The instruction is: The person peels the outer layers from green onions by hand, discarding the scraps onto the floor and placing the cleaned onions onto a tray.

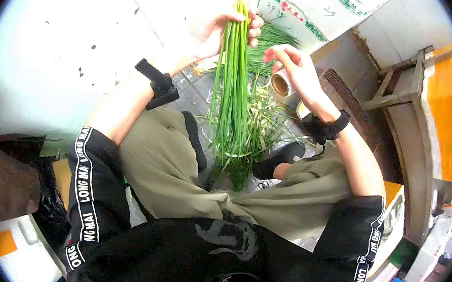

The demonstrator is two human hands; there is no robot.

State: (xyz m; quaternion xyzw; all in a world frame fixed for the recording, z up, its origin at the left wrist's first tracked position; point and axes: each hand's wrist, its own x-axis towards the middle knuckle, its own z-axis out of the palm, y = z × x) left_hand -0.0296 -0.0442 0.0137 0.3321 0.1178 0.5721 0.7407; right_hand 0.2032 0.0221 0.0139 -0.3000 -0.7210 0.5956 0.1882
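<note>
Upright in front of me, a bunch of long green chives (233, 81) is gripped near its pale upper end by my left hand (224, 30). The fingers wrap around the stalks, and the darker ends hang down between my feet. To the right of the bunch, my right hand (294, 65) has its fingertips pinched together. A small roll of tape (282, 84) with a brown core sits against its palm, held there. Whether a strip of tape is between the fingertips, I cannot make out. More chives (271, 46) lie on the floor behind the hands.
Loose trimmings (262, 109) cover the tiles between my shoes. White printed boxes (306, 9) stand at the back, beside a brown woven mat (343, 95). A metal-framed stand (401, 99) is on the right, and a white wall-like surface (52, 67) on the left.
</note>
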